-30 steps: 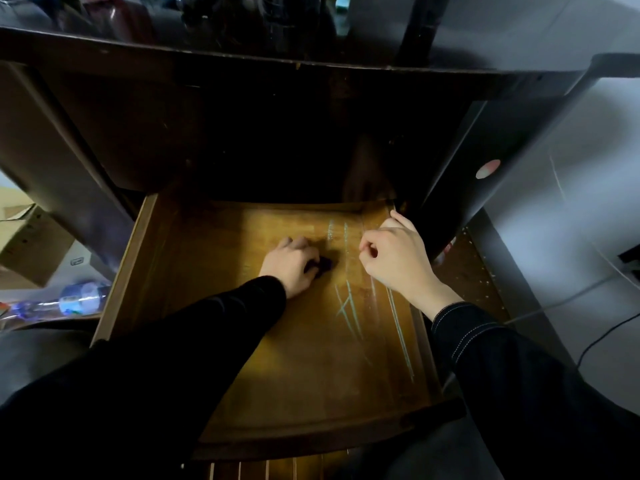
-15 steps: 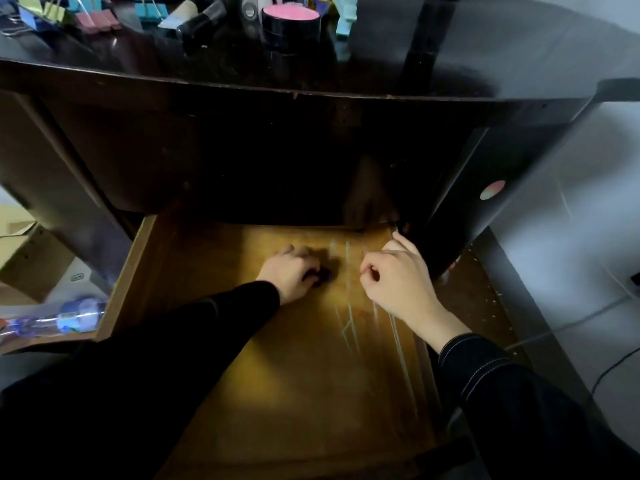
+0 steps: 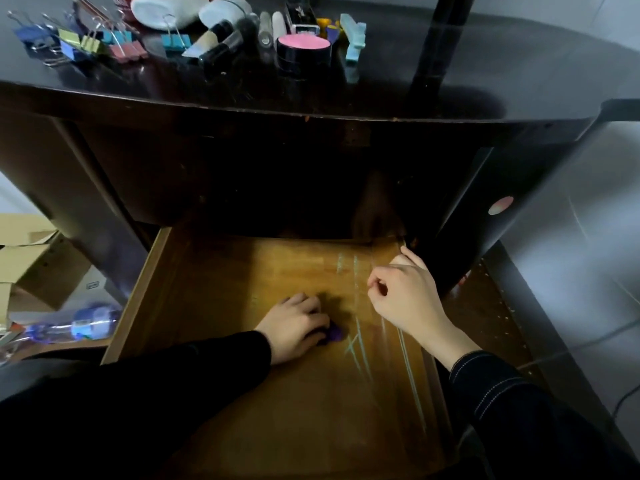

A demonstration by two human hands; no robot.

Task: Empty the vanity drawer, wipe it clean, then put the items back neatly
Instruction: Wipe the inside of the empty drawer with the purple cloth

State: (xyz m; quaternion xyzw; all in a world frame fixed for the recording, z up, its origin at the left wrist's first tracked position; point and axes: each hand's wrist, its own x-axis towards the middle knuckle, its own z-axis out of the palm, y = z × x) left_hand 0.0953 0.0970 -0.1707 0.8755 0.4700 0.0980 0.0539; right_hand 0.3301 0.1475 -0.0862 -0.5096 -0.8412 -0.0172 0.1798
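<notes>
Left hand curled over a small purple cloth and pressed it onto the drawer floor, with only the cloth's right edge showing past the fingertips. Right hand sat on the drawer's right side wall, fingers curled in and forefinger reaching toward the back corner. Couldn't tell whether it actually gripped the wall.

Drawer was pulled out, its bare wood floor showing pale streaks just right of the cloth. Both sleeves were dark.

The drawer's items lay on the dark vanity top above:
- coloured binder clips at the left
- a black pot with a pink lid near the middle
- a light blue clip beside the pot

A cardboard box and a plastic bottle lay off to the drawer's left.
</notes>
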